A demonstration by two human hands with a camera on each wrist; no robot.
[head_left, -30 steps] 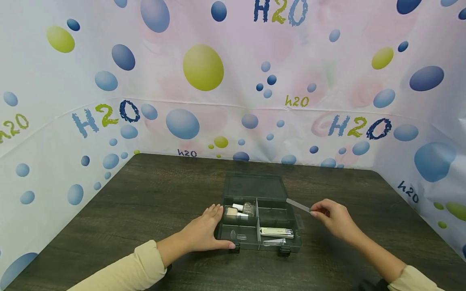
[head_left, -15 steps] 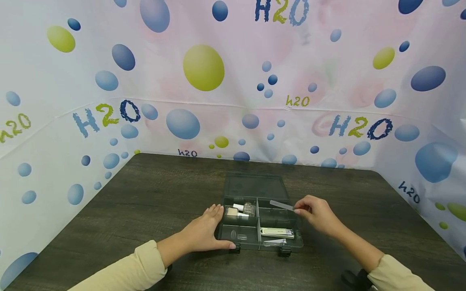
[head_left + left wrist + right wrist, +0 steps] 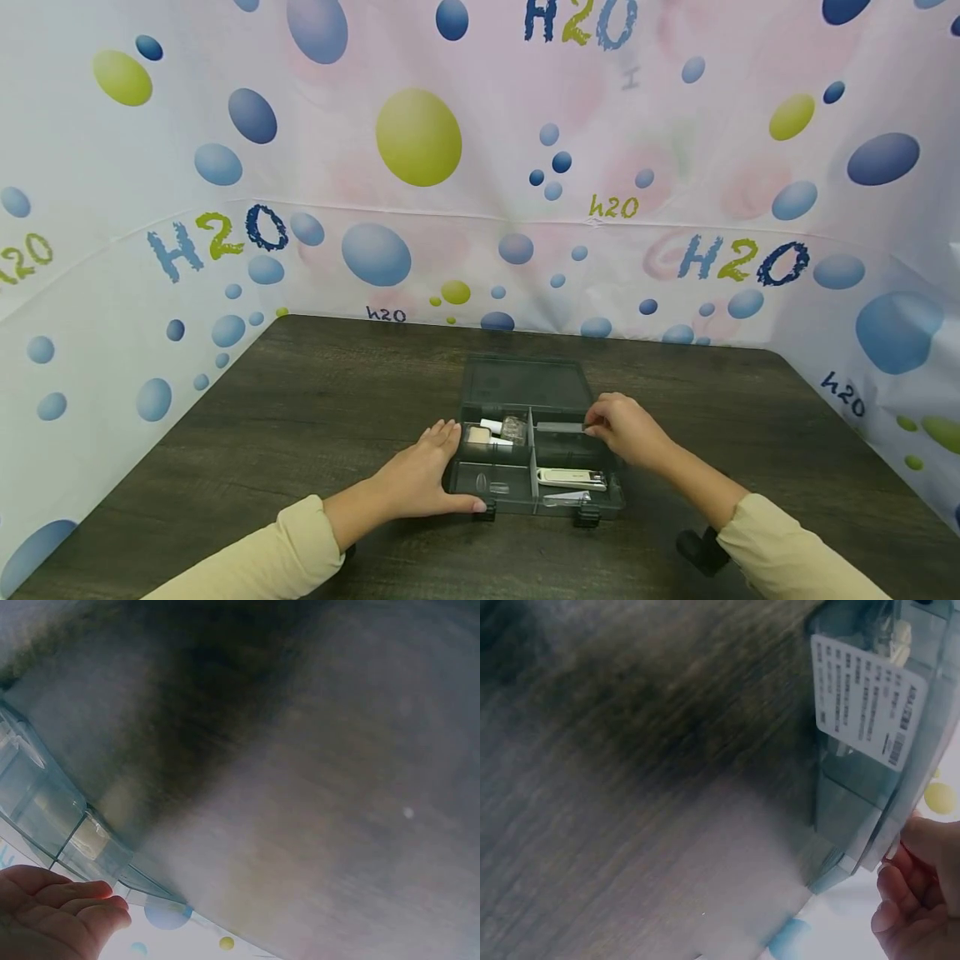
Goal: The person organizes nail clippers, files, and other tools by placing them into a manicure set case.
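A grey see-through divided box (image 3: pixel 517 475) lies in the head view with its lid (image 3: pixel 527 383) laid back. My right hand (image 3: pixel 626 429) pinches one end of a slim pale nail file (image 3: pixel 558 427) at the back right compartment. The strip lies level across the back of that compartment; whether it touches the bottom I cannot tell. My left hand (image 3: pixel 423 479) rests against the box's left side, fingers extended and thumb along the front edge. Nail polish bottles (image 3: pixel 513 429) lie in the back left compartment. At front right are a cream nail clipper (image 3: pixel 572 478) and a smaller metal-and-white implement (image 3: pixel 567 498).
Small clear pieces (image 3: pixel 491 486) lie in the front left compartment. Two dark latches (image 3: pixel 587 517) stick out at the box's front. A printed label (image 3: pixel 866 701) covers part of its right side. The dark wooden table (image 3: pixel 337 375) meets a patterned curtain at the back and sides.
My right hand has moved left from beside the box, bringing the nail file over and down to the back right compartment. The left hand has stayed against the box.
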